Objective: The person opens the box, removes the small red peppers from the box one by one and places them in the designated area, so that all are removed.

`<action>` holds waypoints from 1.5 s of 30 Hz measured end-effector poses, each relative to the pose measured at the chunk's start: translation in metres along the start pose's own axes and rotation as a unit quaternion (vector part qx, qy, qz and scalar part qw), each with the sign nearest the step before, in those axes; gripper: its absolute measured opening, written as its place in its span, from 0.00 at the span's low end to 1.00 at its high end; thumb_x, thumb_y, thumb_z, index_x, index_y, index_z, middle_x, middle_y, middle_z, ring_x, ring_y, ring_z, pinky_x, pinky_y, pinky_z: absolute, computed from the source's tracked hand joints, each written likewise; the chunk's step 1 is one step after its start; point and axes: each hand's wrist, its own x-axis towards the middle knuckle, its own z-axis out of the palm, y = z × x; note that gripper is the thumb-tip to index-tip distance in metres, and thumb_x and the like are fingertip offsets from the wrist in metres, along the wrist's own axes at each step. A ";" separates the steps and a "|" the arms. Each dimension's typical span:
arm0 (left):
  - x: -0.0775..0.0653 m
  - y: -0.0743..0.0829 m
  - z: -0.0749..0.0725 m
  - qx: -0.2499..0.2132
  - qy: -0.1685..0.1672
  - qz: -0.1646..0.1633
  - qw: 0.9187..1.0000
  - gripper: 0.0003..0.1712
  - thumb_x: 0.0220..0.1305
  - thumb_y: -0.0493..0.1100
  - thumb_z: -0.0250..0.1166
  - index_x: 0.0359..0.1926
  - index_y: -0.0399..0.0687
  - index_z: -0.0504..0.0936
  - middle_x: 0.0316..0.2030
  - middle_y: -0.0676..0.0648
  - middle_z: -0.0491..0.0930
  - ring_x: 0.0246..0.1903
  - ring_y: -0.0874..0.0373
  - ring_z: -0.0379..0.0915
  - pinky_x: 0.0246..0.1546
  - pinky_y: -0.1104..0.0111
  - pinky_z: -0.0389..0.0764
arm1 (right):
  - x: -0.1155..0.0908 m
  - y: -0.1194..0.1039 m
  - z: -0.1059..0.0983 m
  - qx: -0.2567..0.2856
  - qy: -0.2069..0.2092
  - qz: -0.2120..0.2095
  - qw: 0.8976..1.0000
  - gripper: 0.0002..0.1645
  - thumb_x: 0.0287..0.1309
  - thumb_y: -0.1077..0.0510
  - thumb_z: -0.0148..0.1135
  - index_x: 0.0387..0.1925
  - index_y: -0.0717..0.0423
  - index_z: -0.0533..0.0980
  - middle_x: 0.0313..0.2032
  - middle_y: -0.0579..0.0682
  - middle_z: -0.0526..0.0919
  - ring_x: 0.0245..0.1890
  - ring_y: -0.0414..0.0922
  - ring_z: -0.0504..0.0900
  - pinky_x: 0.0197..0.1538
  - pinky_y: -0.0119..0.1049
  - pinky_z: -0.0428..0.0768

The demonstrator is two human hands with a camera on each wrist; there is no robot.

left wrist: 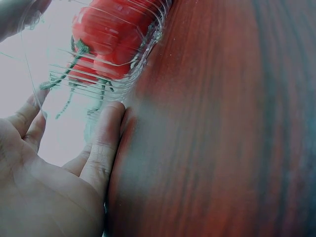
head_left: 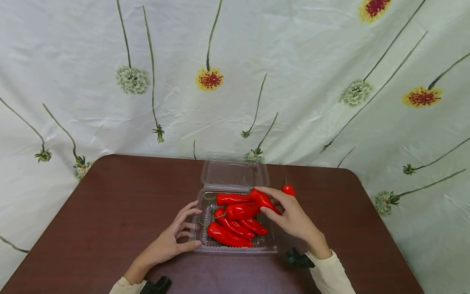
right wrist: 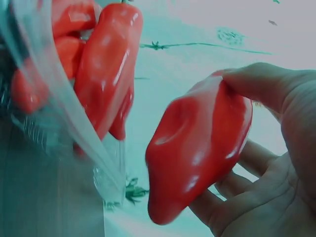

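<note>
A clear plastic clamshell box [head_left: 235, 250] stands on the table with several red chili peppers [head_left: 229, 236] lying in it, some with green stems. Its lid [head_left: 235, 173] is folded back at the far side. My right hand [head_left: 295, 216] pinches a red chili pepper [right wrist: 197, 148] between thumb and fingers, over the right part of the box. My left hand [head_left: 172, 237] rests at the box's left side with fingers spread and straight. In the left wrist view, the thumb [left wrist: 106, 143] lies along the box's near corner.
One more red pepper [head_left: 288, 190] lies beyond my right hand, on the table [head_left: 121, 204] to the right of the box. Behind the table's far edge hangs a pale cloth [head_left: 293, 61] printed with flowers. Each wrist wears a dark camera mount [head_left: 301, 258].
</note>
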 end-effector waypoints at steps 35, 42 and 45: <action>0.000 -0.002 -0.003 -0.006 0.002 0.012 1.000 0.45 0.64 0.34 0.69 0.75 0.43 0.54 0.76 0.43 0.47 0.54 0.47 0.74 0.49 0.67 0.78 | -0.035 0.070 -0.058 -0.018 0.072 0.139 0.987 0.29 0.71 0.66 0.55 0.70 0.50 0.67 0.59 0.59 0.72 0.46 0.53 0.76 0.38 0.35 0.81; 0.001 -0.002 -0.002 -0.006 0.002 0.010 1.000 0.44 0.64 0.35 0.69 0.75 0.43 0.55 0.77 0.44 0.46 0.54 0.48 0.75 0.50 0.68 0.78 | -0.041 0.085 -0.062 0.003 0.077 0.200 0.977 0.29 0.71 0.65 0.55 0.71 0.51 0.67 0.54 0.63 0.76 0.43 0.53 0.78 0.34 0.37 0.82; 0.000 -0.003 -0.001 -0.005 0.000 0.009 1.000 0.43 0.64 0.35 0.69 0.74 0.43 0.56 0.77 0.46 0.43 0.54 0.48 0.75 0.49 0.68 0.78 | -0.044 0.091 -0.063 0.002 0.075 0.216 0.973 0.28 0.71 0.65 0.55 0.70 0.52 0.67 0.47 0.63 0.77 0.39 0.49 0.77 0.32 0.36 0.80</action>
